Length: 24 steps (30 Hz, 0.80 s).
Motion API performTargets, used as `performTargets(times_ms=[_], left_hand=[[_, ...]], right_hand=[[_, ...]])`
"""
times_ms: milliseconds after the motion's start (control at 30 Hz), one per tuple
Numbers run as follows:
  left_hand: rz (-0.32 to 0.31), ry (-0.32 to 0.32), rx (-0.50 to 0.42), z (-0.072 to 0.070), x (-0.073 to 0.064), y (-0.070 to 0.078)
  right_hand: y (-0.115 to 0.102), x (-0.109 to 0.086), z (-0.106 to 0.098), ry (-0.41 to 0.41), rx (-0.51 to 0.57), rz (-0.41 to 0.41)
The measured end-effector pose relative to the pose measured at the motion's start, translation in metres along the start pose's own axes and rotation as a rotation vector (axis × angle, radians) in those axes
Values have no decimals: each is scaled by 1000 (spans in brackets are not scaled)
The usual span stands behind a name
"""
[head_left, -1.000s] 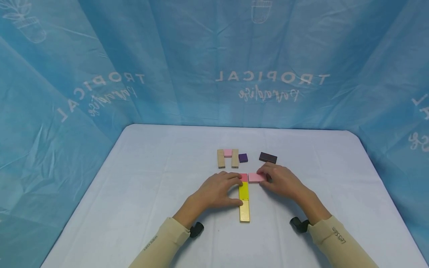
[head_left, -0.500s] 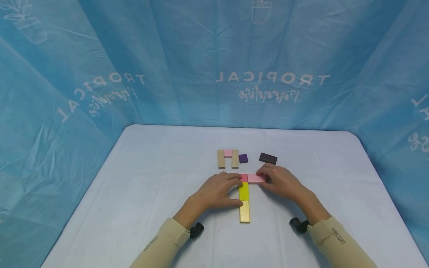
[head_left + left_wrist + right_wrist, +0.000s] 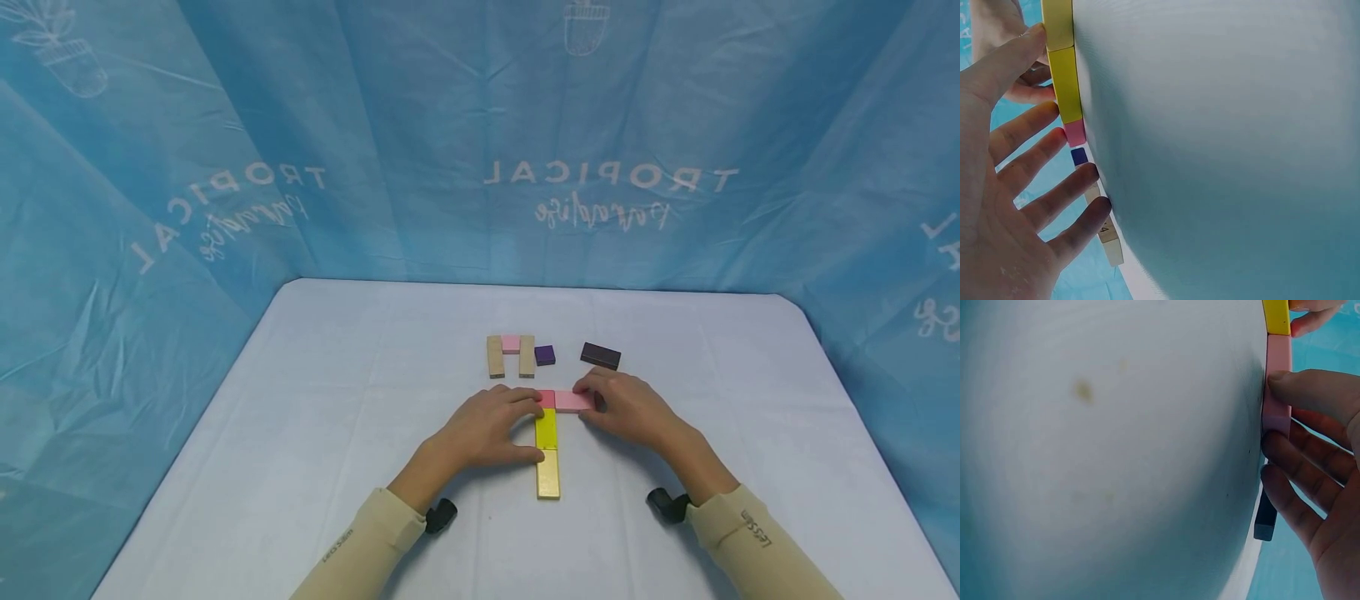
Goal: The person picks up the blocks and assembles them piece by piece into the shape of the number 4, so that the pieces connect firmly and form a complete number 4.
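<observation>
My right hand [image 3: 628,407] pinches a light pink wooden block [image 3: 567,402] lying flat, its thumb on the near long side in the right wrist view. The block's left end meets a deeper pink block [image 3: 547,399]. Below that, a yellow block [image 3: 546,429] and a pale gold block [image 3: 548,475] continue in a column, end to end. My left hand [image 3: 486,427] lies along the column's left side with fingers spread. Its fingertips touch the deeper pink and yellow blocks, and its thumb [image 3: 1013,59] rests near the yellow and gold joint.
Farther back, two natural wood blocks [image 3: 496,357] flank a small pink block [image 3: 511,343]. A small purple block [image 3: 545,355] sits to their right. Just beyond the right hand lies a dark block [image 3: 601,356]. White cloth [image 3: 337,400] covers the table; a blue curtain [image 3: 450,125] hangs behind.
My right hand has slid the light pink block slightly left, closing the thin gap to the deeper pink block. The left hand has stayed in place.
</observation>
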<state>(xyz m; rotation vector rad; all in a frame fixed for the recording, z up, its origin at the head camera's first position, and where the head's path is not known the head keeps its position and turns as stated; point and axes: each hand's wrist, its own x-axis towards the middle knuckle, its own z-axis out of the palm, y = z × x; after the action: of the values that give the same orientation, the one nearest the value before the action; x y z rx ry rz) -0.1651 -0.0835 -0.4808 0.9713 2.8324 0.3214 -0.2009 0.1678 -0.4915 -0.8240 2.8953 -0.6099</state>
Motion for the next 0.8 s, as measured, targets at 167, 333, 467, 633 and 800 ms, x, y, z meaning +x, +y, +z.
performTargets(times_ms=[167,333,467,633,800], left_hand=[[-3,-4,-4,-1,0,0],[-7,-9,-4,-1,0,1],[-10,-10,1,0,0,1],[-10,-9,0,0,0,1],[-16,-4,-1,1,0,1]], right_hand=[[0,0,1,-1,6,11],[0,0,0,-17,-2,34],[2,2,-2,-23,-15,67],[3,2,-3,-26,-15,70],[4,2,-3,-17,-15,55]])
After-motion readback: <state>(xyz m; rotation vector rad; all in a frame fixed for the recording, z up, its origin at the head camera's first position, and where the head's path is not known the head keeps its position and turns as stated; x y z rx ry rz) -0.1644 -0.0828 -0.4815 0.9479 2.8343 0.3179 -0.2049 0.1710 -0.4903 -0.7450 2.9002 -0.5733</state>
